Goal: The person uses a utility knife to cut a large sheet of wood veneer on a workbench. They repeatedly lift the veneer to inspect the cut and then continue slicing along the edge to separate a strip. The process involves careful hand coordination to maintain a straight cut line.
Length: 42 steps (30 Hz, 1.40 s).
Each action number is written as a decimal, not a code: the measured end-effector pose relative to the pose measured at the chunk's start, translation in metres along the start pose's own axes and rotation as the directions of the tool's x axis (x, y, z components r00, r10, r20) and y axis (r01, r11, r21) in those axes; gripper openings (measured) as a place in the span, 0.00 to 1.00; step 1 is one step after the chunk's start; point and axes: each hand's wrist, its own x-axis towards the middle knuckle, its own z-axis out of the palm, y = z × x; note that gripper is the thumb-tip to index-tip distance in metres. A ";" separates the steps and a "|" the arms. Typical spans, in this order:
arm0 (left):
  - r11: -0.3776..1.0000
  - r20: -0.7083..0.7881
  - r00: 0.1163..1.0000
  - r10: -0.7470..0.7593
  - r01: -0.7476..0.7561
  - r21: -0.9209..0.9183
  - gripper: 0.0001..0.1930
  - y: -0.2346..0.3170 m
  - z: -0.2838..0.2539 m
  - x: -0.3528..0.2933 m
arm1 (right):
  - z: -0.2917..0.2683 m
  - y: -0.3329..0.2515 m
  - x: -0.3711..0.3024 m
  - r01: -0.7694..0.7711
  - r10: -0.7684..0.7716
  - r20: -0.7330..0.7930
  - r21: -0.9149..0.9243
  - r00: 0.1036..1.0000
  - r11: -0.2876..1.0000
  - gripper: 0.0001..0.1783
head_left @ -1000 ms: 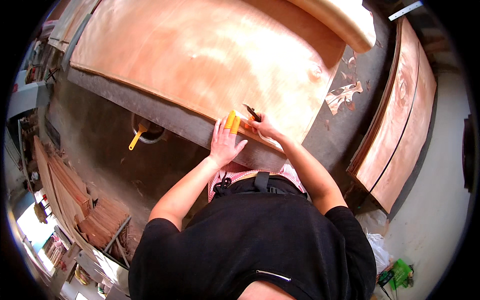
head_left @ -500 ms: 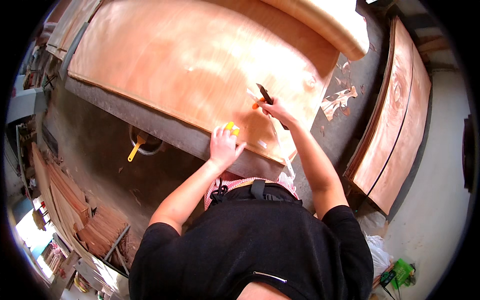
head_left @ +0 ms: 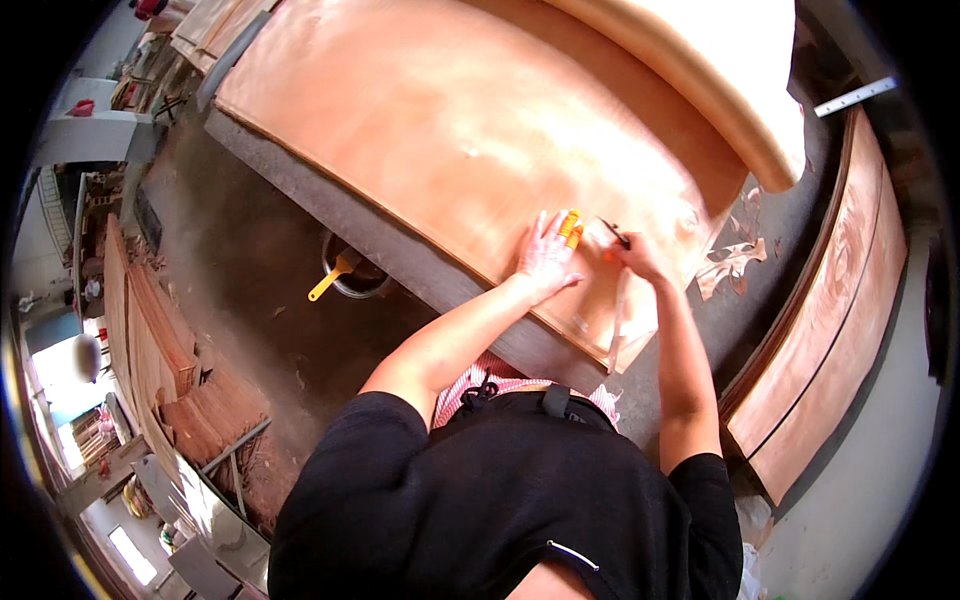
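Note:
A large sheet of thin reddish wood veneer [head_left: 430, 130] lies over a stack on a grey bench. My left hand [head_left: 545, 262] rests flat on it near the front edge, fingers spread, with yellow wraps [head_left: 571, 228] on two fingers. Just to the right, my right hand [head_left: 642, 256] is closed round a dark-handled knife [head_left: 616, 235], whose tip points away and to the left. Something orange shows by those fingers. A narrow pale strip [head_left: 617, 325] runs from below the right hand to the sheet's near corner; whether the hand grips it is unclear.
A big veneer roll [head_left: 690, 90] lies across the far right of the sheet. Torn scraps [head_left: 733, 265] litter the floor on the right, beside another veneer stack [head_left: 825, 330]. A yellow-handled scraper [head_left: 330, 278] sits in a bowl [head_left: 362, 285] below the bench's left edge.
My left hand has moved farther onto the sheet and flattened out, closer to the right hand. The knife has turned to point more to the left. The whole view has shifted.

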 end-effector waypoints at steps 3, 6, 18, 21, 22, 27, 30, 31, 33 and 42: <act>1.000 0.055 0.998 -0.003 0.002 0.019 0.45 -0.002 -0.005 0.002 | -0.042 -0.002 -0.017 -0.022 0.020 0.025 0.088 1.000 0.996 0.10; 0.999 0.172 0.985 -0.030 0.028 0.020 0.43 -0.004 -0.021 -0.003 | -0.063 -0.028 -0.071 -0.056 0.027 0.062 0.545 0.998 0.837 0.11; 1.000 0.071 0.997 0.022 -0.021 -0.015 0.39 -0.015 -0.017 -0.001 | -0.050 0.067 -0.309 0.738 -0.358 -0.648 0.626 0.672 0.252 0.22; 0.996 0.220 0.974 0.062 -0.075 0.050 0.39 -0.020 -0.027 0.001 | -0.025 0.032 -0.358 0.856 -0.335 -0.787 0.476 0.518 0.205 0.16; 0.994 0.214 0.972 0.100 -0.108 0.028 0.38 -0.026 -0.024 0.000 | -0.017 0.018 -0.369 0.862 -0.401 -0.767 0.481 0.501 0.158 0.19; 0.926 0.039 0.935 0.351 -0.341 -0.159 0.33 -0.059 -0.018 -0.012 | 0.048 0.000 -0.407 0.822 -0.175 -0.815 0.496 0.552 0.280 0.15; 0.875 -0.140 0.914 0.381 -0.405 -0.266 0.33 -0.100 0.004 -0.040 | 0.082 -0.019 -0.393 0.699 0.081 -0.797 0.569 0.598 0.434 0.16; 0.861 -0.190 0.908 0.374 -0.416 -0.293 0.33 -0.112 0.011 -0.054 | 0.094 -0.025 -0.383 0.661 0.152 -0.782 0.599 0.605 0.451 0.15; 0.855 -0.245 0.900 0.360 -0.423 -0.300 0.32 -0.133 0.014 -0.084 | 0.117 -0.050 -0.358 0.577 0.279 -0.724 0.678 0.631 0.455 0.16; 0.896 -0.286 0.957 -0.050 -0.083 -0.436 0.29 -0.193 0.032 -0.269 | 0.193 -0.138 -0.225 -0.037 0.004 0.048 0.702 0.999 0.711 0.13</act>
